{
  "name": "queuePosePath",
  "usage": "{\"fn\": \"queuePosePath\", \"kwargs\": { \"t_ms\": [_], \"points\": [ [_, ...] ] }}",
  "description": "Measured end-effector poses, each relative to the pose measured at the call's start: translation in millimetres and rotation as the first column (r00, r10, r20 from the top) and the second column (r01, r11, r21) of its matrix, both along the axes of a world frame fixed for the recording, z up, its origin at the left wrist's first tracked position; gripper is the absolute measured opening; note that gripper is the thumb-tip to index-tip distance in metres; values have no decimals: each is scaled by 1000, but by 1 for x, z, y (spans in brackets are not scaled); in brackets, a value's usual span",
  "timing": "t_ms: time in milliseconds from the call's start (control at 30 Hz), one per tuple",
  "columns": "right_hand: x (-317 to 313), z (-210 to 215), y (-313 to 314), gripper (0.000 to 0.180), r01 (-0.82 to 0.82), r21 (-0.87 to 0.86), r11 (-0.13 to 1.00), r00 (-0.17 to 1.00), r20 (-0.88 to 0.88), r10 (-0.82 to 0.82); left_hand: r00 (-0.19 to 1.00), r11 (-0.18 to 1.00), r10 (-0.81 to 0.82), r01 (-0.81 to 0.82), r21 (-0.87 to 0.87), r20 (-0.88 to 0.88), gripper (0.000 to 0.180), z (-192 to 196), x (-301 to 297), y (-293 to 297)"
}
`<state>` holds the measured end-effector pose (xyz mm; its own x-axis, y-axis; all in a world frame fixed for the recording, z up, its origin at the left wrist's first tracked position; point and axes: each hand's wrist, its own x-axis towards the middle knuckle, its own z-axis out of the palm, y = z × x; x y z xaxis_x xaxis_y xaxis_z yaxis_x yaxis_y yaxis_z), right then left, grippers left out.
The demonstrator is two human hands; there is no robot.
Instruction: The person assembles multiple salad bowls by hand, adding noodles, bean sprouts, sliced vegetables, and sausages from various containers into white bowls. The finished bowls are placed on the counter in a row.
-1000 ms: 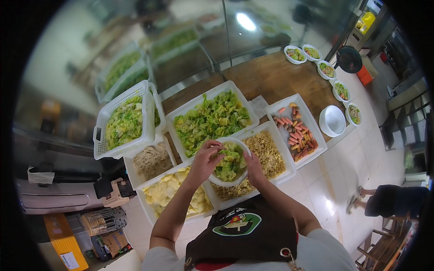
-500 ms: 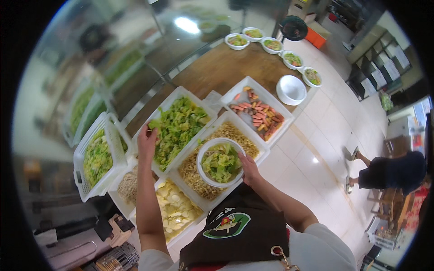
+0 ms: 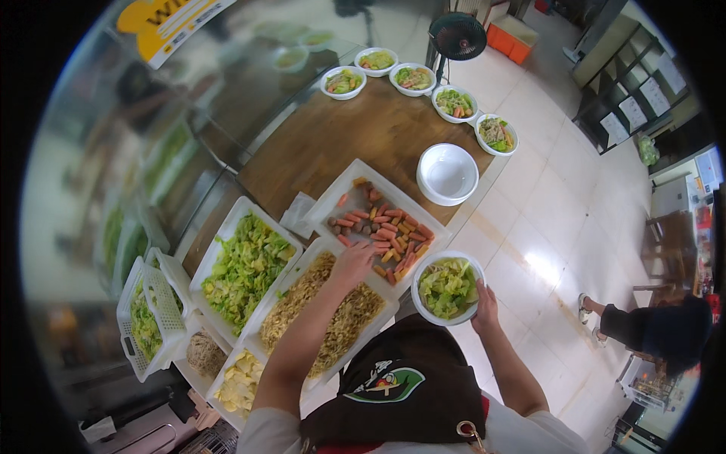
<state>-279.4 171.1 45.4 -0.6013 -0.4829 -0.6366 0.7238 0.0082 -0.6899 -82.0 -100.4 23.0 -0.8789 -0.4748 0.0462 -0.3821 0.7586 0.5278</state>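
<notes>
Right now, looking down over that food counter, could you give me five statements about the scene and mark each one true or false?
1. The left hand is at the tray of sausage pieces. True.
2. Both hands are empty. False: the right hand holds a round white bowl of chopped greens.
3. Five filled bowls stand toward the far end of the wooden table. True.
4. Every bowl in view has food in it. False: an empty white bowl stands on the wooden table, beside the tray.
5. A black fan shows beyond the filled bowls. True.
</notes>
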Motion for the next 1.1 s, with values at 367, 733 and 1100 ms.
{"fn": "queuePosePath", "kwargs": {
  "t_ms": [367, 733, 1100],
  "points": [
    [-160, -6, -31, 47, -47, -53, 997, 997, -55, 44, 896, 908, 345, -394, 144, 281, 25, -51, -83, -19],
    [-175, -7, -46, 41, -48, -19, 999, 999, 22, 49, 766, 826, 562, -538, -166, 312, 26, -94, -157, -8],
    [-171, -12, -42, 39, -59, -36, 998, 998, -40, 58, 833, 533, 552, -315, 785, -40, 13, -17, -123, -10]
  ]
}}
